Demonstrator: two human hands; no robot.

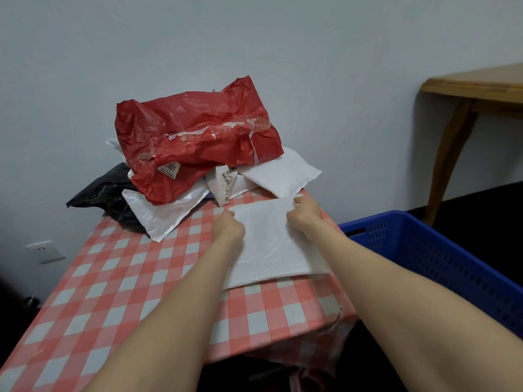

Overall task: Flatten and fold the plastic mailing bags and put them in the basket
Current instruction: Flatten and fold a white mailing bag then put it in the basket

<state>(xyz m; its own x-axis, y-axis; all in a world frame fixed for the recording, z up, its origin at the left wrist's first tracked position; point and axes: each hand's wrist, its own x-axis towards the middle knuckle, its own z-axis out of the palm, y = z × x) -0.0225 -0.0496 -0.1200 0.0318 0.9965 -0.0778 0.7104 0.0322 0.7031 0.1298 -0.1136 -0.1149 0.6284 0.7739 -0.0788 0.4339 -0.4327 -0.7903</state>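
Note:
A white mailing bag lies flat on the red-and-white checked table, near its right edge. My left hand pinches the bag's far left corner. At the far right corner my right hand grips the edge with curled fingers. Behind the bag is a pile of mailing bags: a crumpled red one on top, white ones under and beside it, and a black one at the left. The blue plastic basket stands to the right of the table, lower down.
A pale wall rises right behind the pile, with a power socket low at the left. A wooden table stands at the far right over a dark floor. The checked cloth hangs torn at the table's near right corner.

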